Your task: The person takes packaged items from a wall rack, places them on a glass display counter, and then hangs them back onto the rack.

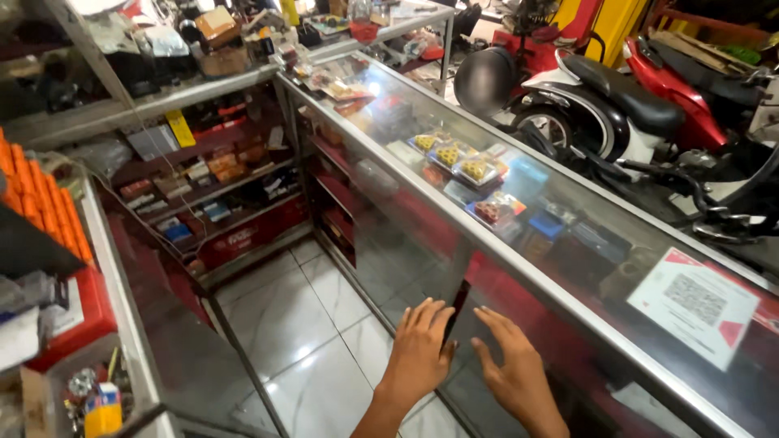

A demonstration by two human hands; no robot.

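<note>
A long glass display counter [519, 268] with a metal frame runs from the lower right to the upper middle of the head view. My left hand [419, 350] lies flat on a sliding glass door [406, 243] on the counter's inner side, fingers spread. My right hand [510, 367] presses flat on the neighbouring glass pane, fingers apart. A dark gap [456, 310] shows between the two hands where the panes meet. Neither hand holds anything. Packets of small yellow and red parts [462, 162] lie inside the counter under the top glass.
Shelves with boxed parts [203, 174] stand at the back left. An orange stack [40, 203] and a red tray [85, 312] sit on the left counter. Scooters [617, 105] are parked beyond the counter. A white card [702, 304] lies on the glass top. White tiles [308, 324] cover the floor.
</note>
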